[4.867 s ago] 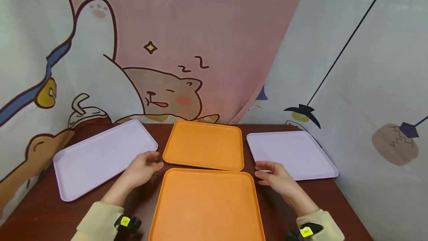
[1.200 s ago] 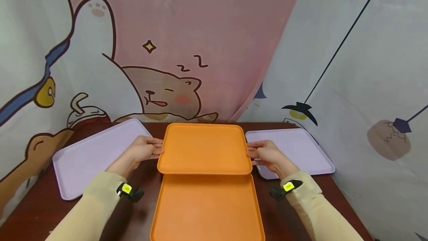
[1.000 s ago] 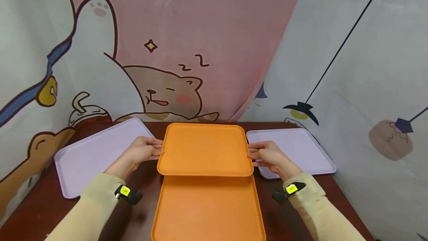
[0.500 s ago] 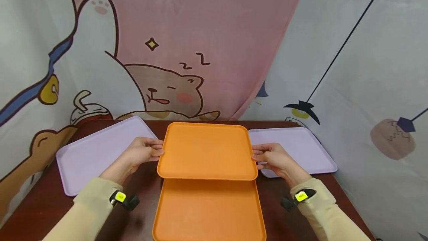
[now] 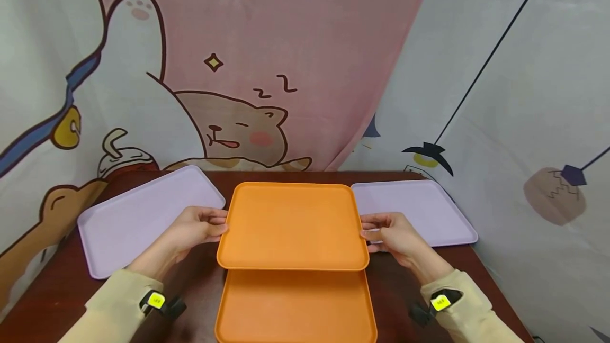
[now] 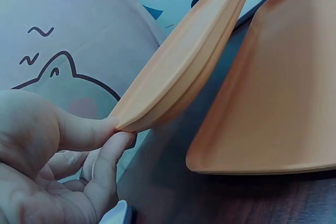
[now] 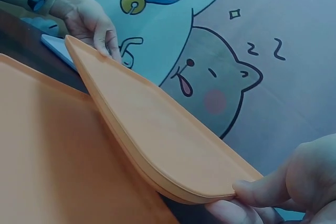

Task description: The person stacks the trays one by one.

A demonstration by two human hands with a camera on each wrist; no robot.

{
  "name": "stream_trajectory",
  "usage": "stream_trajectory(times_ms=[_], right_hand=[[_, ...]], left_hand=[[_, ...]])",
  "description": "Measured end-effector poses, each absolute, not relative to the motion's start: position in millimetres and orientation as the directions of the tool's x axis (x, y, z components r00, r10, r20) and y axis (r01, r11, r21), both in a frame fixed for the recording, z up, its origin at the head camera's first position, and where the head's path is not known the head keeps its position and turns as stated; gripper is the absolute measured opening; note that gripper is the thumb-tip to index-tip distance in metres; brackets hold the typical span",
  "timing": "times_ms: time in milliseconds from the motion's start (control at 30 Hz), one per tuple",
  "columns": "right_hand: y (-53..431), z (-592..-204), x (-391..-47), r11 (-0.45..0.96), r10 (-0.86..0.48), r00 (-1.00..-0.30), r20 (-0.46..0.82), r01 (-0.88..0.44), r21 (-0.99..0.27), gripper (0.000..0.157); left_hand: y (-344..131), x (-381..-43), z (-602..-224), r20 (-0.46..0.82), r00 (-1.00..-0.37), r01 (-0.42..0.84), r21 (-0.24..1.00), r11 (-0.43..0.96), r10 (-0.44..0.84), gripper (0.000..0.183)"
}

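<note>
My left hand [image 5: 197, 229] and right hand [image 5: 391, 234] pinch opposite short sides of an orange tray [image 5: 293, 226]. In the wrist views, this tray [image 6: 178, 66] is lifted clear of the table, and its side shows a stepped, layered edge [image 7: 131, 150]. The thumb presses on its rim with fingers beneath, on both sides. Under its near edge lies a second orange tray [image 5: 295, 306], flat on the table, its far part hidden in the head view. Between the two trays a gap shows in the left wrist view.
A pale lilac tray [image 5: 147, 221] lies slanted at the left of the dark brown table [image 5: 190, 290]. Another lilac tray [image 5: 419, 210] lies at the right, behind my right hand. A cartoon-printed cloth [image 5: 305, 68] hangs behind the table.
Earlier, both hands were beside the trays holding nothing and the far orange tray lay on the table. Now they hold it raised, and over the last second it has come nearer to me.
</note>
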State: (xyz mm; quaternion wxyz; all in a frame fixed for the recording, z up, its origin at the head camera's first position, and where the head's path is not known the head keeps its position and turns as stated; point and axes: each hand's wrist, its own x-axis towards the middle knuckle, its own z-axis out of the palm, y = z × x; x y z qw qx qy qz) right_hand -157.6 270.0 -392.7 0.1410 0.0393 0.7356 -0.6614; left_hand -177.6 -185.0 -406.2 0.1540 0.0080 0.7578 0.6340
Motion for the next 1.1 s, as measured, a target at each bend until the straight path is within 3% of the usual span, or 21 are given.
stream_trajectory(times_ms=[1100], right_hand=[[287.7, -391.2, -108.4, 0.030, -0.206, -0.951, -0.232, 0.231, -0.972, 0.057]], left_hand=[[-178.9, -136.5, -396.7, -0.213, -0.937, -0.190, 0.976, 0.106, 0.276, 0.043]])
